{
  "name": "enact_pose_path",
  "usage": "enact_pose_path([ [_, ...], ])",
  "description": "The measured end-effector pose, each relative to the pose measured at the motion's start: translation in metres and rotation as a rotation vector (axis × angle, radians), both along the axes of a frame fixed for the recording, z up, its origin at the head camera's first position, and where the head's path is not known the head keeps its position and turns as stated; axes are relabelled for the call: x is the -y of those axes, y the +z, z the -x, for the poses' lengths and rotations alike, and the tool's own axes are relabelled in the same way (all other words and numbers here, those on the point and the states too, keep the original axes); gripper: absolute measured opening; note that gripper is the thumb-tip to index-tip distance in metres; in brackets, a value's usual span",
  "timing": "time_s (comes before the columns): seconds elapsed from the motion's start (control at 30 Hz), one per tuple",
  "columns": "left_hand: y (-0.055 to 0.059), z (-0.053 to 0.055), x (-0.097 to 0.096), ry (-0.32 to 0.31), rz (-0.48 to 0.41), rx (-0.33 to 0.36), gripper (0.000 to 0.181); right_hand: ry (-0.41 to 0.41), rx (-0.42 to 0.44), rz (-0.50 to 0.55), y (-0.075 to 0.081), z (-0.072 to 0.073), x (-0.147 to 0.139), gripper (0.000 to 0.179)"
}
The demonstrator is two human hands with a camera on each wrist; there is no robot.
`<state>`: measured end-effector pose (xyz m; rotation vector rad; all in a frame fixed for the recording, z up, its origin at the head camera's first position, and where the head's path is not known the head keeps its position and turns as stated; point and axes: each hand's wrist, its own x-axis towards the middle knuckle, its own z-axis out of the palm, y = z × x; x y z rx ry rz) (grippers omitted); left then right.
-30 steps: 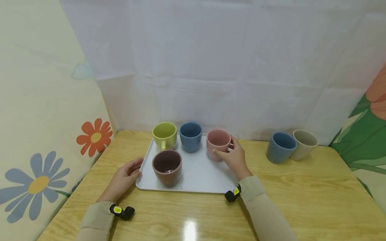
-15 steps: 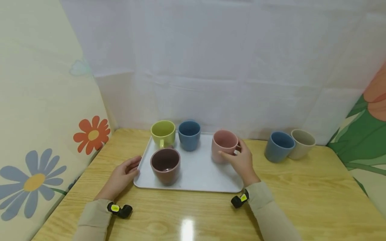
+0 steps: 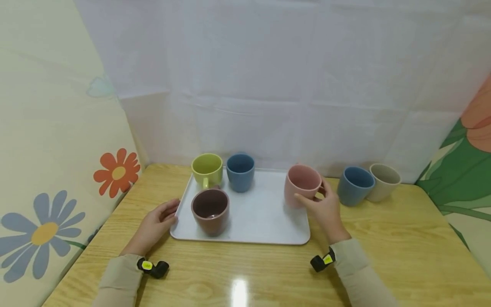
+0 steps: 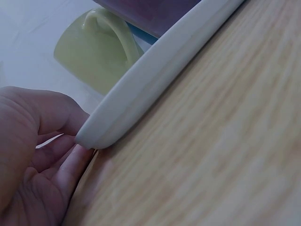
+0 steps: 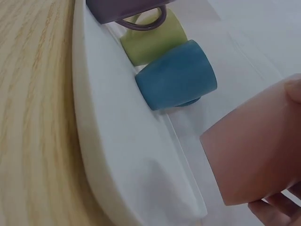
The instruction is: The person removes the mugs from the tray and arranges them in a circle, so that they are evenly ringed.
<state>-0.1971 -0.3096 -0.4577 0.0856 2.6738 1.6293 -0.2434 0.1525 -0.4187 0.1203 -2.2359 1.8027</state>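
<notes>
My right hand (image 3: 326, 212) grips a pink mug (image 3: 294, 192) by its side and handle, near the right end of the white tray (image 3: 257, 224). In the right wrist view a gap shows between the mug's base (image 5: 225, 176) and the tray, so it is raised. At the tray's left edge my left hand (image 3: 153, 226) pinches the rim, as the left wrist view shows with thumb and fingers at the tray's corner (image 4: 106, 129). Standing on the tray are a yellow-green mug (image 3: 207, 172), a blue mug (image 3: 241, 178) and a brownish-purple mug (image 3: 212, 217).
Right of the tray, another blue mug (image 3: 353, 192) and a beige mug (image 3: 385, 185) stand close together on the wooden table (image 3: 402, 247). A white cloth (image 3: 245, 85) hangs behind, with flowered cloths at both sides.
My right hand has carried the pink mug rightward across the tray and up off it. My left hand stays at the tray's edge, and the other mugs keep their places.
</notes>
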Motion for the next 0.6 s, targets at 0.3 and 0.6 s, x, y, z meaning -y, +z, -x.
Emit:
enact_pose_path([
  [0.3,0.000,-0.001,0.001,-0.001,-0.006,0.002,0.054,-0.071,-0.031,0.004,-0.005,-0.013,-0.021,0.078],
  [0.6,0.002,-0.002,0.001,0.009,0.016,0.022,0.055,-0.137,-0.001,0.012,-0.010,-0.020,-0.038,0.084],
])
